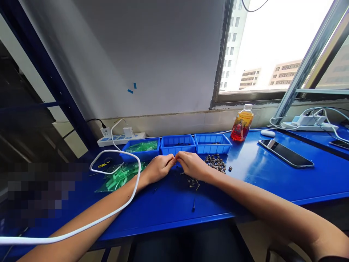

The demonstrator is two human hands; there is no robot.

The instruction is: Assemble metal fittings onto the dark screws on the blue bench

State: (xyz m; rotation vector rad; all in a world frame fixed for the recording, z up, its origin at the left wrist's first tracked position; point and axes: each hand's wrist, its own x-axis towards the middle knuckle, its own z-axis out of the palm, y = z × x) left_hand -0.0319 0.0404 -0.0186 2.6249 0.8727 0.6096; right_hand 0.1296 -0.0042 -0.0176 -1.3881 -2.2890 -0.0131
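Note:
My left hand (160, 167) and my right hand (192, 165) meet at the fingertips over the blue table, just in front of the middle blue bin (178, 150). Both are closed in a pinch; whatever sits between the fingers is too small and hidden to name. Beside and partly under my right hand lies a pile of small dark metal parts (216, 163), with some thin screw-like pieces (194, 183) nearer me. One single screw-like piece (193, 205) lies apart toward the front edge. Left of my left hand is a clear bag of green pieces (120, 178).
The left bin (140, 156) holds a green bag; the right bin (212, 148) has a few small parts. A drink bottle (242, 123), a phone (285, 153) and a power strip (121, 139) stand around. A white cable (114, 212) loops across my left forearm.

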